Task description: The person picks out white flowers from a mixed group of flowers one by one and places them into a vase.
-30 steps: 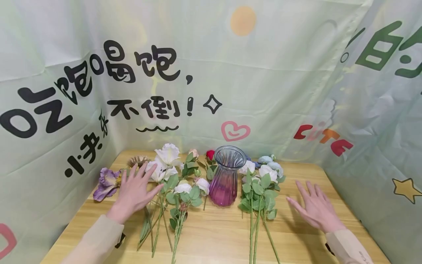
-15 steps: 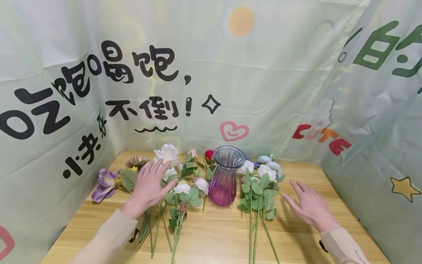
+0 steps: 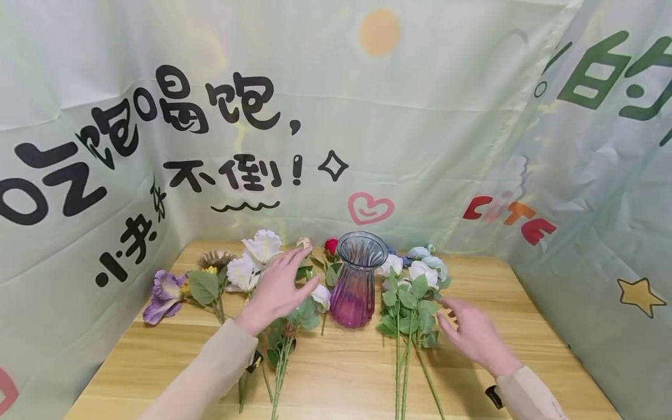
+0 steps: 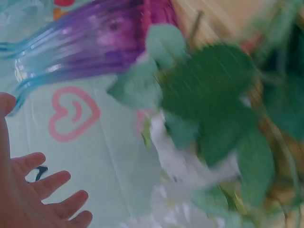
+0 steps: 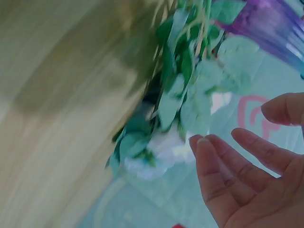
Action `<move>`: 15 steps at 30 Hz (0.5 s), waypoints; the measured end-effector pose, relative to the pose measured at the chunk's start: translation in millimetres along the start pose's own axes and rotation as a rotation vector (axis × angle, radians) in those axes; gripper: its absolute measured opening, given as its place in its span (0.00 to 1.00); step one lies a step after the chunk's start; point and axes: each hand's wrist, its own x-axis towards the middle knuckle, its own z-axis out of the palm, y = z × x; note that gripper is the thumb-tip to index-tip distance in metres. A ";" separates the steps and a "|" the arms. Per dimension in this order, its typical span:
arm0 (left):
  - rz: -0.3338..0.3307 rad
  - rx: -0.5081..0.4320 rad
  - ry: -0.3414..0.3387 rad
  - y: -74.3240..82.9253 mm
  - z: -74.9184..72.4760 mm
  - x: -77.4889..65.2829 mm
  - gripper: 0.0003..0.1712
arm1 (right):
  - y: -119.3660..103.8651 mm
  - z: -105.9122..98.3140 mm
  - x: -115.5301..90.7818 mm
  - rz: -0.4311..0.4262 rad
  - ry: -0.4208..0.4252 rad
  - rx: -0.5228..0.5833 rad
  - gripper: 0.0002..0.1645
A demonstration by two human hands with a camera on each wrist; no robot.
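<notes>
A ribbed glass vase point(image 3: 354, 286), blue at the flared top and purple-pink below, stands upright at the table's middle. My left hand point(image 3: 278, 289) hovers over the left-hand flowers with fingers spread, holding nothing. Under it, white flowers point(image 3: 244, 273) and a bunch of white roses with green leaves point(image 4: 209, 85) are partly hidden. My right hand point(image 3: 475, 332), fingers loosely bent and holding nothing, is just right of another bunch of white roses point(image 3: 422, 274). In the right wrist view its fingertips overlap the edge of that bunch's leaves point(image 5: 199, 95).
Purple iris-like flowers point(image 3: 165, 294) lie at the far left beside a brown spiky flower point(image 3: 214, 259). A red rose point(image 3: 331, 246) lies behind the vase and pale blue flowers point(image 3: 433, 262) lie at the right. Printed cloth walls point(image 3: 420, 146) enclose the wooden table point(image 3: 341, 379).
My left hand has moved right across the flowers, from the white blooms toward the vase. My right hand has shifted left, close to the right-hand roses, and its fingers have bent more.
</notes>
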 end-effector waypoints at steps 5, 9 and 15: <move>-0.020 -0.144 -0.055 20.5 15.0 9.4 0.46 | -16.5 12.2 -1.7 0.029 -0.056 0.126 0.15; -0.064 -0.295 -0.096 37.5 27.4 14.6 0.50 | -25.9 21.5 -3.6 0.030 -0.083 0.143 0.14; -0.105 -0.440 -0.099 59.0 41.2 20.9 0.56 | -37.3 31.7 -6.6 0.028 -0.120 0.138 0.15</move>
